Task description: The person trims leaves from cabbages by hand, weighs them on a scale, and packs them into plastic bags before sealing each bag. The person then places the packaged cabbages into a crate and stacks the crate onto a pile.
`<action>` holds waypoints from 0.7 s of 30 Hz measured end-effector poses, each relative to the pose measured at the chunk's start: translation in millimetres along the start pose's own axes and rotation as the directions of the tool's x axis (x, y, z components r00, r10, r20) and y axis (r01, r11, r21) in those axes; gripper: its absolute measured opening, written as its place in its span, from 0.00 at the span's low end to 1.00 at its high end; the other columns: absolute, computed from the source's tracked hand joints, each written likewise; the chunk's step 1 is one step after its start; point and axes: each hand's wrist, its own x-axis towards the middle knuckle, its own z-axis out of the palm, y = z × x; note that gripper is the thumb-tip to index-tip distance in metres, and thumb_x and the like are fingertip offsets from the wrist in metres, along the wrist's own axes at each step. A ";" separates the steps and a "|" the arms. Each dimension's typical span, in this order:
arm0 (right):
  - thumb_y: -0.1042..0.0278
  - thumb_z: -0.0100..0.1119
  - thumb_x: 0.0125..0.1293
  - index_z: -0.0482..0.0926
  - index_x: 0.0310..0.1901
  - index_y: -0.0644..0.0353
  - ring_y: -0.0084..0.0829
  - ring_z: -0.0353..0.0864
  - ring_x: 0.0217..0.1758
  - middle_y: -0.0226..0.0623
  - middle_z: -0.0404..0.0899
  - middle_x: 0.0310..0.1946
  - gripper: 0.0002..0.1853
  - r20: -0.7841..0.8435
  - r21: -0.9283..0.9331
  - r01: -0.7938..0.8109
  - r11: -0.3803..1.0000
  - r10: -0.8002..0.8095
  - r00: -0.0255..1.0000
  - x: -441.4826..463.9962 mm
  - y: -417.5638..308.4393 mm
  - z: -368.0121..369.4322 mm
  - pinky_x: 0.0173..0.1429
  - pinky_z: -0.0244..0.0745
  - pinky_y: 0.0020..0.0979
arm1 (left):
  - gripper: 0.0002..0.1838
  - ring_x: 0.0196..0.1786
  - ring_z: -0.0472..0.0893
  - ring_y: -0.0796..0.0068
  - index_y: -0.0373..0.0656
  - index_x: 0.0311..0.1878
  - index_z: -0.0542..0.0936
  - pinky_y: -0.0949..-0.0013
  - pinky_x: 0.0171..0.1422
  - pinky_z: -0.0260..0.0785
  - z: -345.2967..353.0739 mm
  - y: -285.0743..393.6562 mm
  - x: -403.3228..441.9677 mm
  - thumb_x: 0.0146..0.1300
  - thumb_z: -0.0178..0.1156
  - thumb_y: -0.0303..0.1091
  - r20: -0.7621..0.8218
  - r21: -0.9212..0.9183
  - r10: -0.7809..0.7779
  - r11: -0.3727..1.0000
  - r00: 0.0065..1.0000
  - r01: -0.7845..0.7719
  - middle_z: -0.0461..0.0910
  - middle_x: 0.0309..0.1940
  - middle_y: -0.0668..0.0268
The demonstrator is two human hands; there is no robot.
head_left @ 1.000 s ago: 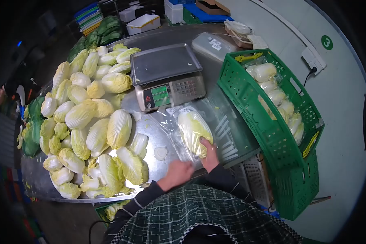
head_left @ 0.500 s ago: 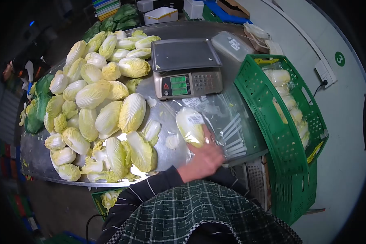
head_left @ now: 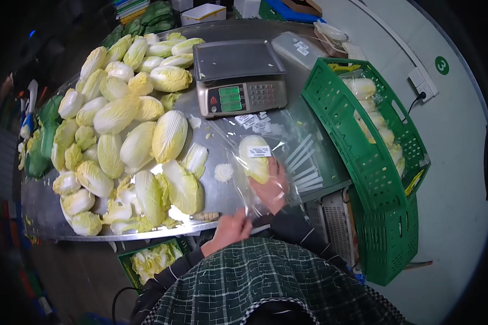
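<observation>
A napa cabbage [head_left: 251, 147] with a white printed label [head_left: 258, 151] lies in a clear plastic bag [head_left: 244, 189] on the metal table. My right hand [head_left: 271, 187] grips its lower right end, thumb and fingers against it; whether the hand is inside the film I cannot tell. At the table's front edge, my left hand [head_left: 230, 230] is closed, its fingertips pinching the bag's near edge. A small wooden handle [head_left: 206, 216] lies left of it, and a cut white stem piece [head_left: 223, 173] sits left of the bag.
Many loose napa cabbages [head_left: 116, 115] cover the table's left side. Behind the bag stands a digital scale [head_left: 241, 81], with loose labels [head_left: 255, 122] before it. White strips [head_left: 306, 168] lie right. A green crate [head_left: 336, 108] holds bagged cabbages; another crate [head_left: 126, 265] below holds leaves.
My left hand has drawn back from over the cabbage to the bag's near edge. My right hand now shows on the cabbage's lower end. The view has shifted slightly.
</observation>
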 end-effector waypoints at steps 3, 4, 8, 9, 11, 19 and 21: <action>0.56 0.71 0.44 0.60 0.65 0.61 0.58 0.69 0.55 0.60 0.64 0.55 0.46 0.143 0.017 -0.013 1.000 0.011 0.990 -10.3 5.5 -0.8 0.55 0.69 0.47 | 0.23 0.18 0.77 0.64 0.40 0.57 0.71 0.67 0.22 0.67 8.6 2.3 -14.7 0.55 0.58 0.24 -0.168 0.000 -0.056 0.998 0.984 0.057 0.76 0.18 0.61; 0.53 0.71 0.44 0.60 0.66 0.60 0.60 0.70 0.54 0.64 0.62 0.56 0.47 0.230 0.042 -0.005 0.999 -0.005 0.973 -16.0 10.4 -4.0 0.54 0.69 0.49 | 0.27 0.19 0.77 0.66 0.41 0.59 0.70 0.68 0.22 0.67 8.1 0.2 -24.3 0.53 0.60 0.24 -0.158 0.066 -0.028 0.997 0.987 0.039 0.75 0.18 0.63; 0.57 0.68 0.51 0.64 0.63 0.61 0.55 0.65 0.60 0.55 0.61 0.60 0.39 0.404 0.066 0.296 0.953 -0.296 0.865 -56.8 51.1 -71.0 0.63 0.63 0.46 | 0.33 0.18 0.72 0.76 0.49 0.59 0.73 0.72 0.20 0.67 -1.7 4.0 -49.8 0.44 0.63 0.26 0.086 0.364 0.446 0.818 0.891 -0.445 0.72 0.24 0.71; 0.60 0.66 0.52 0.66 0.61 0.62 0.54 0.65 0.60 0.52 0.64 0.59 0.35 0.418 0.103 0.355 0.929 -0.364 0.832 -61.6 63.6 -81.8 0.63 0.62 0.46 | 0.31 0.19 0.72 0.76 0.51 0.58 0.74 0.72 0.20 0.67 -2.9 8.2 -57.1 0.45 0.63 0.26 0.208 0.351 0.498 0.765 0.841 -0.540 0.72 0.25 0.71; 0.68 0.64 0.54 0.73 0.55 0.64 0.50 0.66 0.59 0.49 0.69 0.54 0.25 0.435 0.196 0.426 0.883 -0.467 0.770 -73.9 70.9 -103.0 0.62 0.63 0.45 | 0.24 0.23 0.74 0.73 0.51 0.56 0.76 0.73 0.26 0.71 -4.6 12.8 -71.6 0.52 0.56 0.28 0.426 0.323 0.510 0.686 0.748 -0.652 0.72 0.30 0.65; 0.74 0.62 0.55 0.80 0.40 0.60 0.39 0.77 0.38 0.39 0.77 0.34 0.10 0.565 0.499 0.186 0.846 -0.480 0.670 -88.8 21.3 -123.2 0.44 0.72 0.35 | 0.21 0.38 0.80 0.66 0.33 0.46 0.75 0.68 0.42 0.76 -7.4 13.7 -63.4 0.47 0.61 0.32 0.384 0.400 0.568 0.608 0.728 -0.686 0.78 0.42 0.55; 0.73 0.64 0.53 0.80 0.36 0.62 0.35 0.76 0.31 0.37 0.75 0.29 0.08 0.603 0.595 0.117 0.795 -0.537 0.590 -91.8 9.3 -115.4 0.34 0.72 0.32 | 0.19 0.36 0.80 0.67 0.34 0.44 0.76 0.68 0.40 0.76 -1.3 15.7 -64.4 0.46 0.61 0.31 0.333 0.397 0.573 0.635 0.749 -0.663 0.79 0.39 0.57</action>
